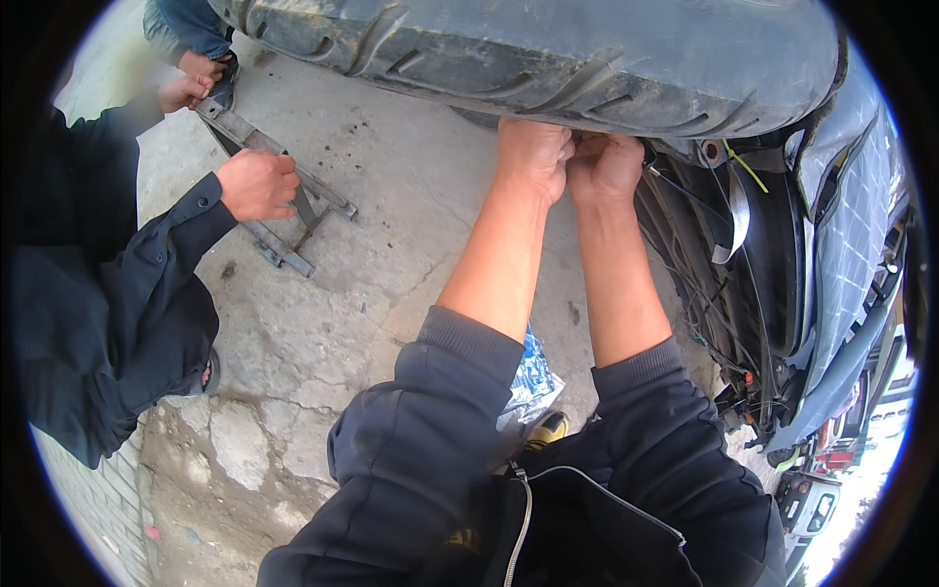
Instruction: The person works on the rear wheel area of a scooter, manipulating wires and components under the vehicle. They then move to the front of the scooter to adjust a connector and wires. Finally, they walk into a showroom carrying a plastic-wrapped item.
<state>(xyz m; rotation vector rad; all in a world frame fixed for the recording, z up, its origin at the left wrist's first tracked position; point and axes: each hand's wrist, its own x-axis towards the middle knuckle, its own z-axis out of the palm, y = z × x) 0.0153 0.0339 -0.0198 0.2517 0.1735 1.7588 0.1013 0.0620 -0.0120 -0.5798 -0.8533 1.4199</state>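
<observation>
Both my hands are side by side beneath the lower edge of a worn rubber tyre (543, 59) that fills the top of the view. My left hand (534, 158) has its fingers curled in under the tread. Beside it, my right hand (607, 167) is bent inward with its fingertips close to the left ones. The tyre and the hands themselves hide whatever is between the fingers. Just right of my right hand runs a black cable (678, 189). A yellow-green zip tie (748, 167) and a loose pale strap (733, 220) hang nearby.
Bundled wires (697, 293) and a checked cover (851, 242) line the right side. At left, a person in dark clothes (95, 293) sits by a metal frame (323, 192); another person's hand (202, 64) is behind. A blue-and-white packet (534, 370) lies on cracked concrete (367, 293).
</observation>
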